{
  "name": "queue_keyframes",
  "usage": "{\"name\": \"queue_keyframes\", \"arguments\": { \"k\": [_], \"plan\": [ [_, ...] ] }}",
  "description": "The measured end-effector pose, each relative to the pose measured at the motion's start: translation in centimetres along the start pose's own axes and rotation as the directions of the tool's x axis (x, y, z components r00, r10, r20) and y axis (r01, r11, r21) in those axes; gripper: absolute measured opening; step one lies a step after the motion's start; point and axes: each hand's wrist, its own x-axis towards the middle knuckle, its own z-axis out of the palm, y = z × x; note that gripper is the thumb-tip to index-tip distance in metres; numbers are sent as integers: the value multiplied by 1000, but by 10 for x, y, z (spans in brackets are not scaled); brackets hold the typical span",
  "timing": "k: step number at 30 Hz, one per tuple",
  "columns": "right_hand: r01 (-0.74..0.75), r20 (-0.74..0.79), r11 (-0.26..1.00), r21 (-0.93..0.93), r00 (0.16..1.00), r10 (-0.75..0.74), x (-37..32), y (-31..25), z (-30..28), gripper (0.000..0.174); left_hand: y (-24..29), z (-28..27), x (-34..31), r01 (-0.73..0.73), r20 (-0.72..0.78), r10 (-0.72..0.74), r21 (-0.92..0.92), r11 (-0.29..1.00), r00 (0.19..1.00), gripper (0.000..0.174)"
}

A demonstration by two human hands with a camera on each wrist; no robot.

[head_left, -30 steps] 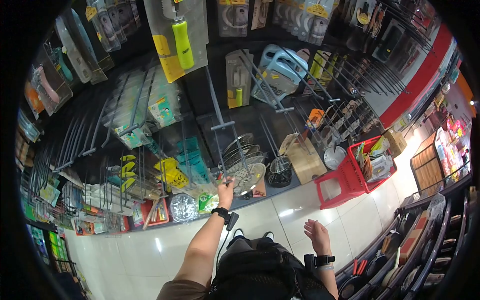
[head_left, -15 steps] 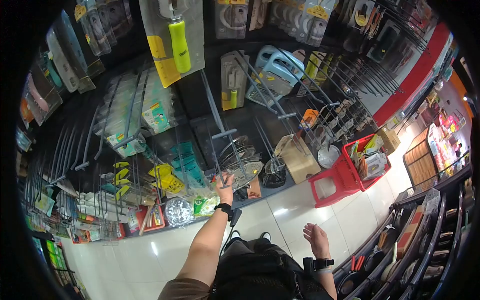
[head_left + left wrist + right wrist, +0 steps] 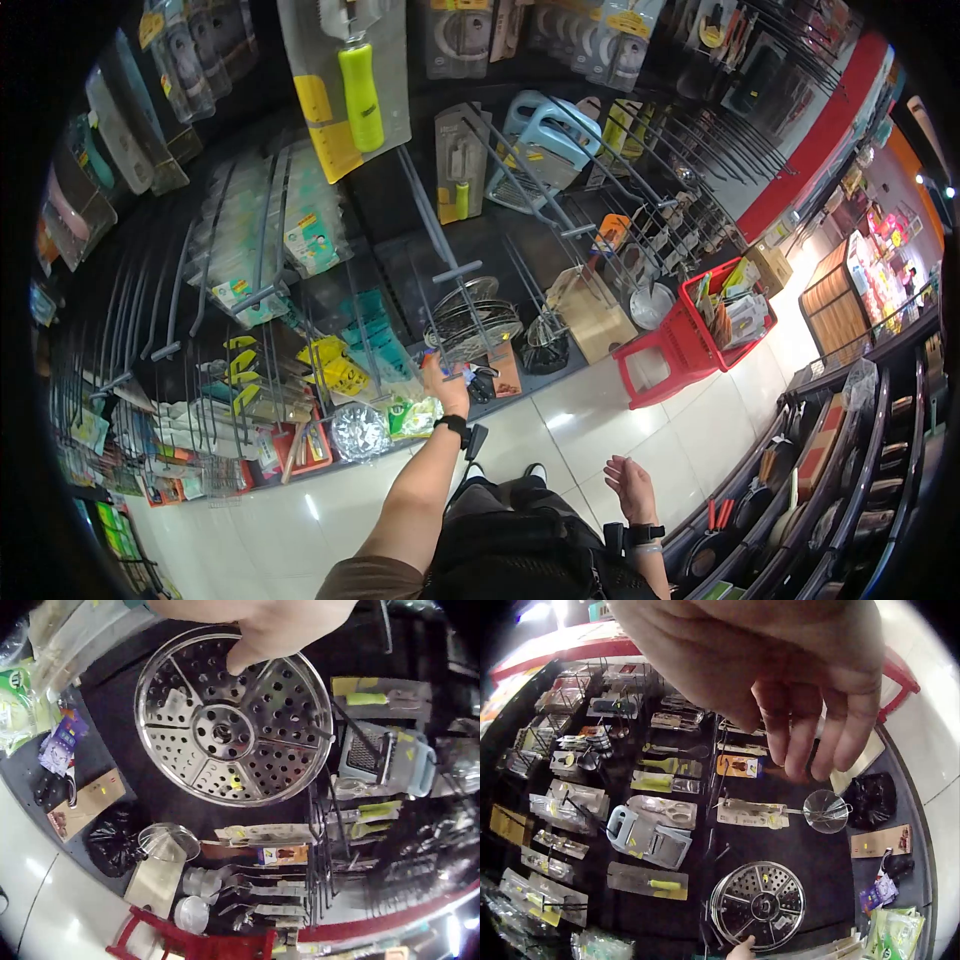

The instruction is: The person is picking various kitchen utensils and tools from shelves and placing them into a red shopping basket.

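1. Left hand (image 3: 447, 388): thumb over the rim of a perforated metal disc (image 3: 223, 736); other fingers hidden, can't tell if it pinches.
2. Disc: low on the rack, just beyond left hand, among other round metal rims.
3. In the way: metal hook (image 3: 324, 737) crosses the disc's edge in left wrist view.
4. Right hand (image 3: 632, 485): fingers loosely bent, holding nothing, well apart from the rack.
5. Near disc: wire strainer (image 3: 169, 844), black bag (image 3: 114, 847), brown card (image 3: 90, 804), purple packet (image 3: 62, 742), green-and-white packet (image 3: 412, 415).
6. Further right: wooden board (image 3: 595, 320), red stool (image 3: 677, 345), red basket (image 3: 712, 340) full of packets.
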Motion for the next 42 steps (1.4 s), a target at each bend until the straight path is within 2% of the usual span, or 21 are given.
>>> {"name": "queue_keyframes", "arguments": {
  "k": [2, 4, 6, 8, 10, 11, 13, 15, 16, 17, 18, 19, 23, 26, 28, 30, 31, 32, 34, 38, 42],
  "plan": [
    [1, -20, 1000, 15, 1000, -1, -2, 2, -3, 37, 15, -21, -22, -10, -115, 25, 132, 991, 993, 47],
    [13, -55, 998, 69, 998, -10, -3, 2, -7, 35, -14, -36, -42, 5, 76, -24, 240, 971, 997, 42],
    [30, -54, 995, 97, 998, -25, -2, 1, -16, 36, -37, -55, -56, 269, 436, -291, 114, 956, 851, 23],
    [47, -45, 992, 116, 998, -42, 1, -1, -24, 36, -69, -69, -73, 110, 683, -239, 227, 968, 690, 17],
    [75, -62, 986, 149, 996, -66, 6, -4, -37, 37, -119, -71, -92, -137, 869, -235, 322, 937, 435, 24],
    [86, -62, 984, 157, 995, -77, 10, -2, -48, 38, -118, -72, -96, -415, 930, -256, 349, 840, 263, 24],
    [108, -76, 978, 180, 992, -96, 17, -3, -71, 37, -121, -82, -113, -438, 945, -266, 323, 839, 188, 24],
    [125, -92, 970, 208, 990, -108, 20, -15, -90, 37, -136, -79, -124, -704, 978, -208, 170, 689, 32, 22],
    [145, -90, 963, 227, 988, -128, 21, -21, -99, 37, -149, -78, -130, -623, 979, -198, 186, 760, 52, 21],
    [178, -125, 953, 247, 981, -150, 21, -28, -109, 37, -128, -77, -135, -10, 837, -541, 544, 839, 78, 18],
    [188, -138, 951, 244, 978, -158, 20, -34, -118, 37, -113, -74, -140, 152, 756, -647, 631, 760, 95, 20],
    [192, -144, 952, 239, 976, -160, 18, -38, -130, 37, -104, -70, -139, 100, 752, -657, 651, 753, 53, 23],
    [230, -197, 937, 262, 963, -182, 11, -46, -177, 36, -74, -44, -139, 53, 790, -598, 597, 801, 133, 25],
    [233, -245, 943, 235, 954, -175, 3, -42, -215, 33, -51, -12, -141, -199, 843, -531, 536, 820, 84, 27],
    [269, -300, 937, 224, 933, -196, -7, -41, -237, 31, -29, 10, -143, -510, 989, -147, 129, 851, 5, 25],
    [275, -343, 922, 271, 923, -175, -12, -37, -259, 24, -61, 66, -139, -673, 996, 84, -58, 738, 5, 17],
    [303, -397, 915, 267, 900, -182, -18, -37, -268, 20, -34, 69, -151, -256, 969, -37, 101, 962, 244, 14],
    [330, -449, 907, 260, 873, -189, -23, -37, -275, 16, 9, 83, -162, 239, 884, -247, 161, 958, 396, 11],
    [345, -463, 893, 289, 867, -185, -30, -35, -294, 11, 68, 109, -180, 54, 811, -18, -17, 998, 584, 11],
    [393, -462, 886, 248, 852, -248, -40, -34, -318, 9, 157, 154, -202, 143, 937, 11, -65, 988, 348, 15],
    [422, -502, 848, 320, 835, -226, -33, -36, -327, 11, 242, 184, -246, 111, 967, 117, -145, 983, 225, 14]
  ]
}}
